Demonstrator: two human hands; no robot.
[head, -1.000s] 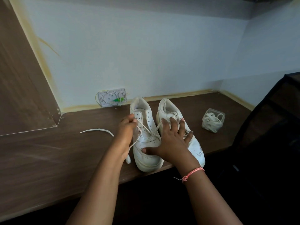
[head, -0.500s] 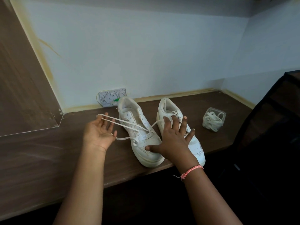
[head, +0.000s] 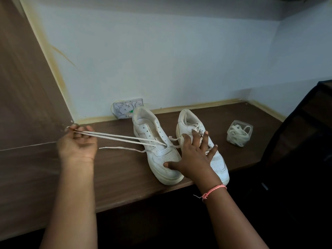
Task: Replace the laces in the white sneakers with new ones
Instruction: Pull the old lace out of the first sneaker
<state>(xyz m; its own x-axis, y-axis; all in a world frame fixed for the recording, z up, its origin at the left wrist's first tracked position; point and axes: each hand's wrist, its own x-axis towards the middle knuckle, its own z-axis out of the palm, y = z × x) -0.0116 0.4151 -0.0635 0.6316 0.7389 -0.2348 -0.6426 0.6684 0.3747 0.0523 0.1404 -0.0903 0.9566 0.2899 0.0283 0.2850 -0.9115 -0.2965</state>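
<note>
Pulling the old lace [head: 124, 138] out sideways w/ the left hand [head: 78, 144], fingers [head: 84, 131] curled round the doubled strands, drawn taut to the left sneaker [head: 158, 150] on the counter [head: 116, 169]. Right hand [head: 194, 159] spread flat, fingers straight, pinning both shoes; right sneaker [head: 219, 164] looks laced yet. New laces sit in the clear tub [head: 239, 133] off to the right. Best bet: keep the pull low & in line w/ the eyelets, press firm so the shoe doesn't skid.

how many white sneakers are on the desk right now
2. The left sneaker sits mid-desk, its lace pulled out by the left hand. The right sneaker lies beside it under the right hand.
</note>
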